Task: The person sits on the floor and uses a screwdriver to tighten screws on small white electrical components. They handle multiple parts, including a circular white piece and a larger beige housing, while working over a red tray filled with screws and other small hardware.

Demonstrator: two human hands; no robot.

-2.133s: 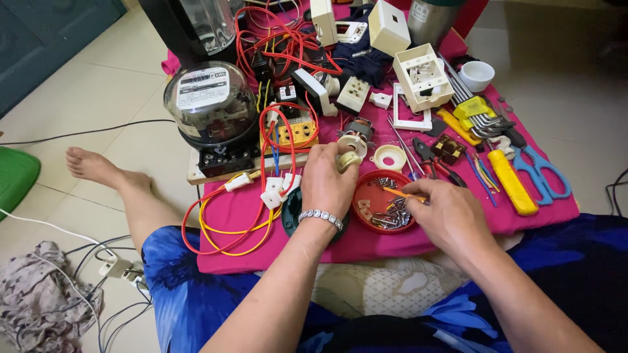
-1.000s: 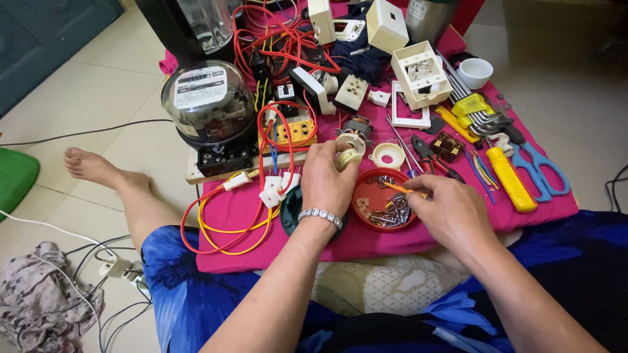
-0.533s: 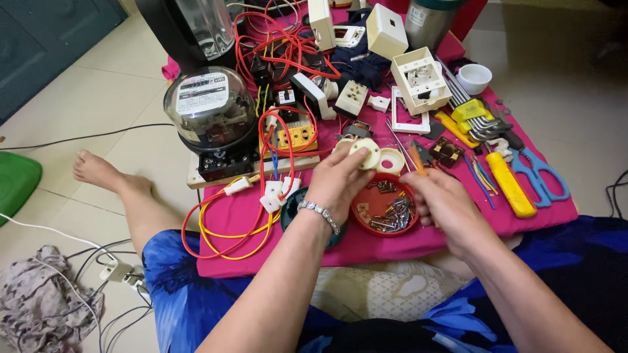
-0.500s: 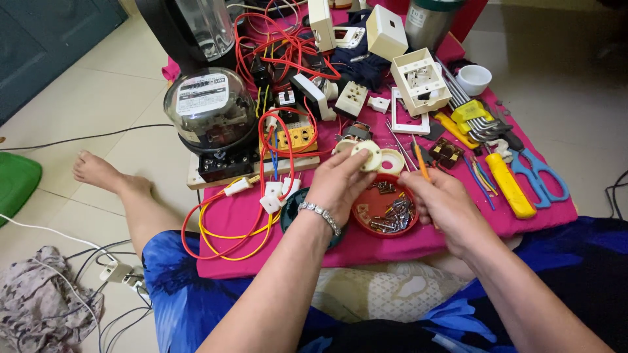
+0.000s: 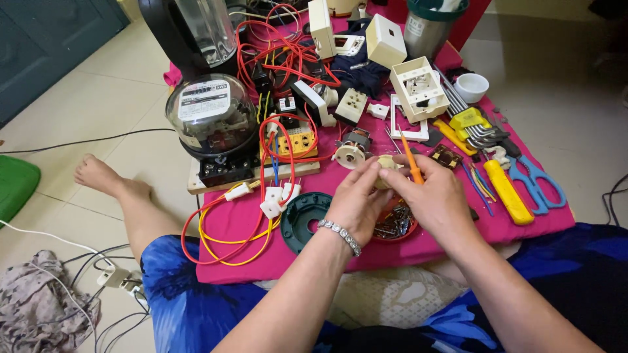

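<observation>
An electricity meter (image 5: 210, 124) stands at the cloth's (image 5: 235, 222) left edge, with a blender base (image 5: 193, 33) behind it. Right of the meter sits a socket module (image 5: 296, 144) among wires (image 5: 288, 59), and a loop of wire (image 5: 222, 242) lies in front of it. A round plastic ring (image 5: 304, 219) lies just left of the left hand (image 5: 356, 202). Both hands meet over a dish of screws (image 5: 394, 225); the right hand (image 5: 435, 199) lies right of the left, a screwdriver (image 5: 411, 160) standing up from it. A small motor (image 5: 352, 149) lies behind the left hand. Farther back sits a switch box (image 5: 418, 88), a small cup (image 5: 471, 87) to its right. Hex keys (image 5: 474, 124), a utility knife (image 5: 507, 189) and scissors (image 5: 533, 180) lie along the right edge.
</observation>
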